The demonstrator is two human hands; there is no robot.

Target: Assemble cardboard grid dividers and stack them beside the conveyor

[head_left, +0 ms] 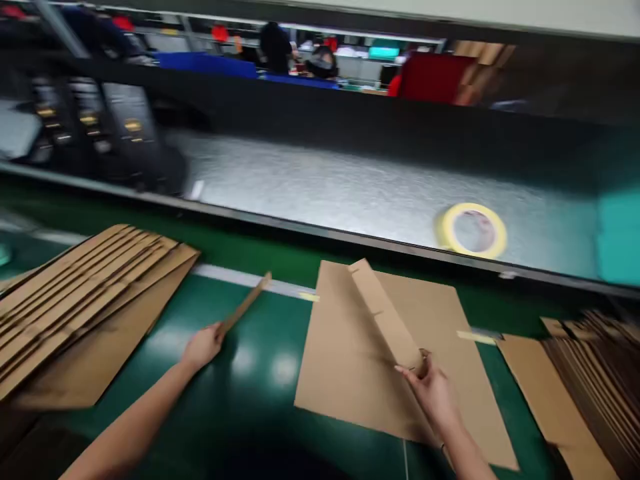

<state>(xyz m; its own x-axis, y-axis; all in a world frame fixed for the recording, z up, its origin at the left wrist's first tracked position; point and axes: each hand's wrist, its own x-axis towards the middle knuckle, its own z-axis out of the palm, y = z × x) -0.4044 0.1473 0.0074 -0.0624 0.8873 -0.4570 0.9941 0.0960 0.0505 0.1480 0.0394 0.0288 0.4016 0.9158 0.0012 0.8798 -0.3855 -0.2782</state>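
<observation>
My left hand [204,345] is closed on the near end of a narrow cardboard strip [247,301], raised over the green table [250,380]. In my right hand [431,385] the fingers pinch the lower end of a wider slotted cardboard strip [383,312], which slants up and to the left. Beneath that strip a large flat cardboard sheet [335,360] lies on the table, between two yellow tape pieces. The two strips do not touch each other.
Overlapping slotted cardboard pieces [90,287] lie at the left; stacked cardboard strips [595,393] are at the right. Behind, a metal shelf [310,180] holds a yellow tape roll [473,230] and dark items [100,140]. A teal bin [620,233] stands far right.
</observation>
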